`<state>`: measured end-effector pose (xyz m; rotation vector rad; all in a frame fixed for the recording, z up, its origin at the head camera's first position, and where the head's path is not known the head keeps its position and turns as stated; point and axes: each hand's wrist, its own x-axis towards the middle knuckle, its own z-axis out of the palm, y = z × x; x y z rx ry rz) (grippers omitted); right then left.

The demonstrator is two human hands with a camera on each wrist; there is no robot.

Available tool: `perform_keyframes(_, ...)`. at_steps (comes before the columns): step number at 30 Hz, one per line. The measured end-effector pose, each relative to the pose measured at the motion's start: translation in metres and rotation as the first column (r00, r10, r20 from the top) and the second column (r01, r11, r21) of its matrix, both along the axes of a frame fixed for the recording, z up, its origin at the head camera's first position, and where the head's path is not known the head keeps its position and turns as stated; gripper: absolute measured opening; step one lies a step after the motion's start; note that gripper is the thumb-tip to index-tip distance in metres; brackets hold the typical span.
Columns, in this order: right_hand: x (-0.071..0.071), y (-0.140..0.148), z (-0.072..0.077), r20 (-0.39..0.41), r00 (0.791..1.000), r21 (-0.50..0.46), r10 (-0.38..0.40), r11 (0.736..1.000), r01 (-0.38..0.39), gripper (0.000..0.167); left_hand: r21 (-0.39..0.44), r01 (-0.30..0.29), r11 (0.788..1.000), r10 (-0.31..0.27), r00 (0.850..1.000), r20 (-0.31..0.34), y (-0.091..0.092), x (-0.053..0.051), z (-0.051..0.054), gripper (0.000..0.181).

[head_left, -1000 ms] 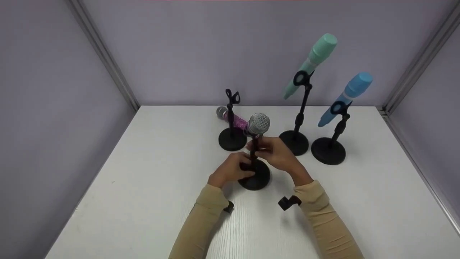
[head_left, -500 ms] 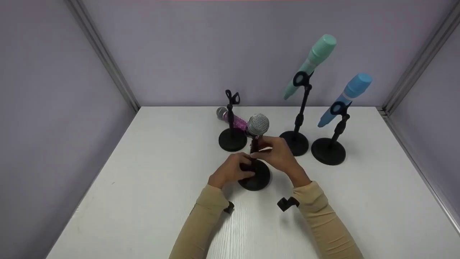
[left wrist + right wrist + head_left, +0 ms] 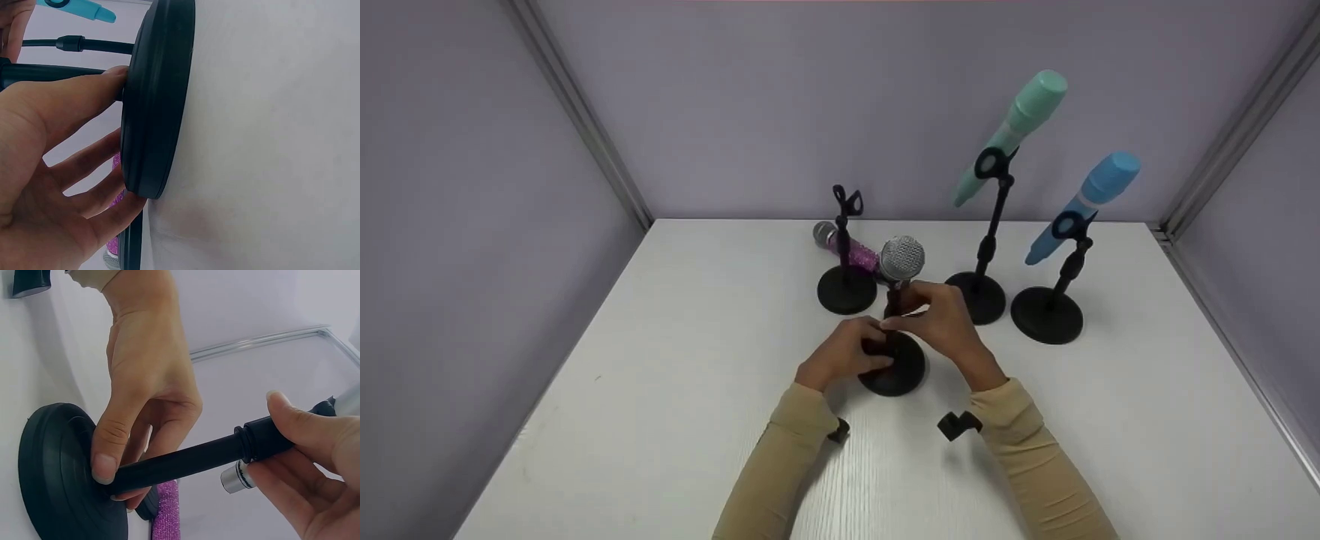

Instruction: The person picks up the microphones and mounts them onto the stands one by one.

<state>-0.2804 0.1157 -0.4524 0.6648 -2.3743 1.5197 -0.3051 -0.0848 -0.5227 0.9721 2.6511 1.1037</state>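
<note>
A black desk microphone stand point(image 3: 911, 371) stands upright on the white table, and a microphone with a silver mesh head point(image 3: 902, 258) sits at its top. Low on the pole, my left hand point(image 3: 840, 352) grips the stand; in the left wrist view the thumb lies by the pole's foot and other fingers touch the round base point(image 3: 154, 107). Higher up, my right hand point(image 3: 941, 319) pinches the pole's collar point(image 3: 261, 439) between thumb and fingers, as the right wrist view shows. The held microphone's body is mostly hidden from the head view.
Behind stands another black stand point(image 3: 846, 291) with a vacant clip; a pink glittery microphone point(image 3: 861, 257) lies behind it. To the right, two stands carry a mint-green microphone point(image 3: 1035, 101) and a blue microphone point(image 3: 1110, 178). Grey panels enclose the table's back and sides.
My right hand's thumb and fingers have shifted slightly leftward around the pole. The left hand and the stand have stayed in place.
</note>
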Motion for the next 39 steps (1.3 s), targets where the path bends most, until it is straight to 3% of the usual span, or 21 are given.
perform_keyframes(7, 0.0006, 0.0031, 0.0003, 0.152, 0.981, -0.036, 0.122, 0.992, -0.118, 0.026, -0.007, -0.003, 1.000, 0.003, 1.000, 0.013, 0.0011, -0.0003, 0.0011, 0.017)
perform_keyframes(15, -0.0003, 0.0048, 0.0013, 0.176, 0.959, -0.023, 0.224, 0.974, -0.223, 0.026, -0.013, -0.010, 1.000, 0.010, 1.000, 0.022, 0.0011, -0.0019, 0.0010, 0.022)
perform_keyframes(23, 0.0007, 0.0046, 0.0026, 0.179, 0.964, -0.018, 0.194, 0.981, -0.194, 0.023, -0.004, -0.001, 1.000, 0.001, 1.000, 0.016, 0.0010, -0.0011, 0.0020, 0.020)
perform_keyframes(29, 0.0003, 0.0037, 0.0017, 0.119, 0.980, -0.010, 0.159, 0.987, -0.159, 0.021, -0.016, -0.012, 1.000, 0.012, 1.000, 0.007, 0.0007, 0.0002, 0.0031, 0.022)
perform_keyframes(39, -0.0004, 0.0011, -0.0006, 0.054, 0.998, -0.004, 0.036, 0.999, -0.035, 0.019, -0.004, -0.014, 1.000, 0.014, 0.999, 0.040, 0.0016, 0.0030, 0.0051, 0.014)
